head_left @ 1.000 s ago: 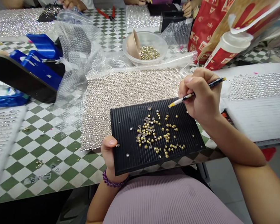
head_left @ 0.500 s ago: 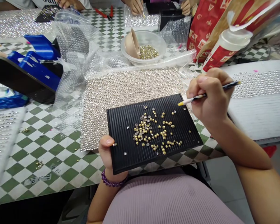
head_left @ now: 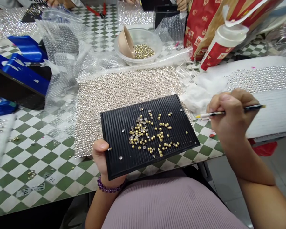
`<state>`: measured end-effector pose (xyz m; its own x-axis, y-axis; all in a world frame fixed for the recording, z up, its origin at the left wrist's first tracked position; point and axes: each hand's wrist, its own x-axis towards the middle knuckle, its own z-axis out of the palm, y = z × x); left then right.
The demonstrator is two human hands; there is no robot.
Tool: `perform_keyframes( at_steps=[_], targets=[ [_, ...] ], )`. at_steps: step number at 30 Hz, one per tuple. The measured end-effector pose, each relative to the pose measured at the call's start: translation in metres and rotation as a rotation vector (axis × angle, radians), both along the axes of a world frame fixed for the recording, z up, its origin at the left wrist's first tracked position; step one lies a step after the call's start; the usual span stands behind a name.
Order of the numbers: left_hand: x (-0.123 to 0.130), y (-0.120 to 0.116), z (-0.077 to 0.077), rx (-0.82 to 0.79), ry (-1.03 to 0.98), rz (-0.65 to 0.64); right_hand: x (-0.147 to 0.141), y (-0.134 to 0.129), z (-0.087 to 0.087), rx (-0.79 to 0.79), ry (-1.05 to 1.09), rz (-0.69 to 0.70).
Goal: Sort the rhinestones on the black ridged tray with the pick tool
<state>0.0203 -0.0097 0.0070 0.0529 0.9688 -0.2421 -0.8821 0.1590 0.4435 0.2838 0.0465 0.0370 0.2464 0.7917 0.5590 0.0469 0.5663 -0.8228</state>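
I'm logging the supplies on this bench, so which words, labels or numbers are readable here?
"BL": marking on the checked tabletop, blurred, so uncertain.
Red printed bag: repeated white marks, too blurred to read.
White bottle with red label: print too blurred to read.
Paper scrap on the tabletop: marks too blurred to read.

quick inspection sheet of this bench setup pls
surface: green-and-white checkered tablecloth, a few loose stones on it
job's things: black ribbed tray with gold-backed rhinestones; plastic bowl of more stones, beige scoop inside
clutter: bubble wrap, white-and-red bottle, red paper bag
hands: left hand grips tray edge; right hand holds picker pen, tip off the tray
cables: nothing seen
surroundings: co-worker's hand at far side, red-handled pliers, tiled floor
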Motion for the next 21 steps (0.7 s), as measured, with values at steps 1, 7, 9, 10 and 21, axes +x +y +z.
perform_keyframes(
  at_steps=[1,7,9,10,21],
  targets=[
    [0.0,0.0,-0.001,0.002,-0.002,-0.004,-0.004,0.003,0.002,0.018,-0.054,0.016],
    [-0.002,-0.002,-0.004,-0.017,-0.009,-0.041,-0.025,0.018,0.011,-0.07,-0.376,0.077],
    [-0.002,-0.002,-0.004,-0.019,-0.01,-0.046,-0.026,0.022,0.01,-0.082,-0.403,0.108],
    [-0.002,-0.003,-0.004,-0.019,-0.012,-0.046,-0.027,0.023,0.01,-0.089,-0.393,0.122],
    [-0.002,-0.003,-0.005,0.022,-0.08,-0.1,-0.028,0.026,0.011,-0.171,-0.347,0.155]
  ],
)
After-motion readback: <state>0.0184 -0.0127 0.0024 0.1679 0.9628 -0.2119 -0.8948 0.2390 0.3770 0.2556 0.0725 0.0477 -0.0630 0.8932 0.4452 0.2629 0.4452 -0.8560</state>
